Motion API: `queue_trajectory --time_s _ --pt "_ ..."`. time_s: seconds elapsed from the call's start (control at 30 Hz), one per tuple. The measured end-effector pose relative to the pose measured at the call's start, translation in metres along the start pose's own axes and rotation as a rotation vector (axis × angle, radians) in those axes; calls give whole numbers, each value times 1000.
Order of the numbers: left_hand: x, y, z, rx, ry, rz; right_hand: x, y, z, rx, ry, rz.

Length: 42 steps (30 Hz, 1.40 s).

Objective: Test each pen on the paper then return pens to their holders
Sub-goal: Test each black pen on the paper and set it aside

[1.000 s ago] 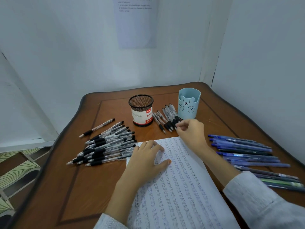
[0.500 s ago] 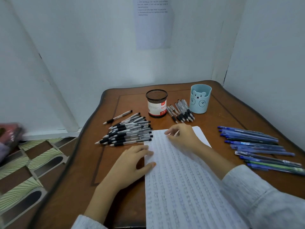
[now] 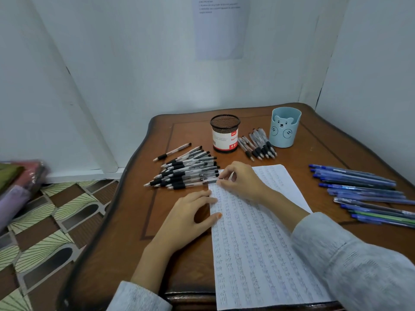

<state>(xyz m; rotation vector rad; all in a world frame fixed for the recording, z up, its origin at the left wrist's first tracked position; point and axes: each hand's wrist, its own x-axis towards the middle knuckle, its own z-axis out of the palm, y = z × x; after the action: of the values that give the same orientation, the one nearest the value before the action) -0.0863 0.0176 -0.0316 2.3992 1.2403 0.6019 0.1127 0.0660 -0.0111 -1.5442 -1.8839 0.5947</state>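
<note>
Clear, black-grip pens (image 3: 186, 173) lie heaped beside the densely scribbled paper (image 3: 258, 243)

A brown wooden desk (image 3: 134, 221) with a dark inlaid border filled the lower right of the frame. A lined paper (image 3: 258, 254) covered in writing ran from its centre to the bottom edge. Left of the sheet's top lay a heap of black-grip pens (image 3: 186, 173), with a single pen (image 3: 173, 151) apart above it. Higher up stood a black mesh holder (image 3: 225, 136) and a blue bear cup (image 3: 284, 129), a small bunch of pens (image 3: 258, 144) between them. Blue pens (image 3: 363, 194) lay side by side at the right.
</note>
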Motion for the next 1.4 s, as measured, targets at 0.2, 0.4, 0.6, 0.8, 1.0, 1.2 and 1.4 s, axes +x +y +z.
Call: queue_trajectory --time_s 0.2,0.4,0.6,0.8,1.0,1.2,1.4 --pt "0 1 -1 9 4 4 -9 3 -45 771 194 184" --pt "11 7 -2 100 -1 4 -17 15 -90 1402 378 366" --pt "31 22 4 161 -68 25 -32 31 -108 1517 401 475" --pt "56 48 19 133 -127 78 -52 38 -122 1404 363 404" --pt "79 68 35 93 -181 129 -59 63 -122 1406 269 629" --pt "91 72 51 126 -223 155 -58 80 -106 1260 268 560" --pt "93 68 56 171 -208 208 -47 75 -91 863 397 455"
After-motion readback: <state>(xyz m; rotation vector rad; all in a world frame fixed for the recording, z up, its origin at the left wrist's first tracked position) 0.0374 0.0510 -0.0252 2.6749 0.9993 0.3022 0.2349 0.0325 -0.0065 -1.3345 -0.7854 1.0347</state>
